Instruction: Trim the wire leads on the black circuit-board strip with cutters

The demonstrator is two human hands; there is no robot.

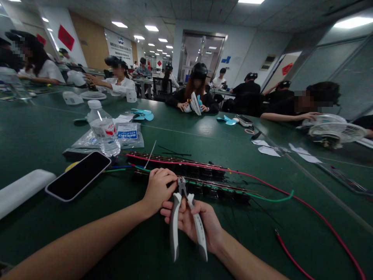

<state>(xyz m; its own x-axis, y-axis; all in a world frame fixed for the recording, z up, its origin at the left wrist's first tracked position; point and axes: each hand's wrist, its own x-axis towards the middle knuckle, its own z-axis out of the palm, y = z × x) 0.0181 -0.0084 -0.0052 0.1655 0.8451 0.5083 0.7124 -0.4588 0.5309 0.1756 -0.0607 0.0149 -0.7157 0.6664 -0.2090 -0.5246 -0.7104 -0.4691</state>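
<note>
My right hand (205,223) is wrapped round a pair of diagonal cutters (199,229) with grey and white handles. The handles are spread, and the jaws point away from me at the near black strip (241,197). Curled over the left part of that strip is my left hand (159,189), its fingertips beside the jaws; what they pinch is partly hidden. Bare wires and a green wire (279,200) run along the near strip. Behind it lies a second black strip (210,171) with a red wire (262,179). A pale cable tie (150,153) sticks up between them.
Left of my hands are a phone (78,177), a white bar-shaped object (26,190), a water bottle (101,128) and a plastic bag (136,136). A short red cable (287,249) lies at the near right. Across the green table (180,132), several people handle fan parts.
</note>
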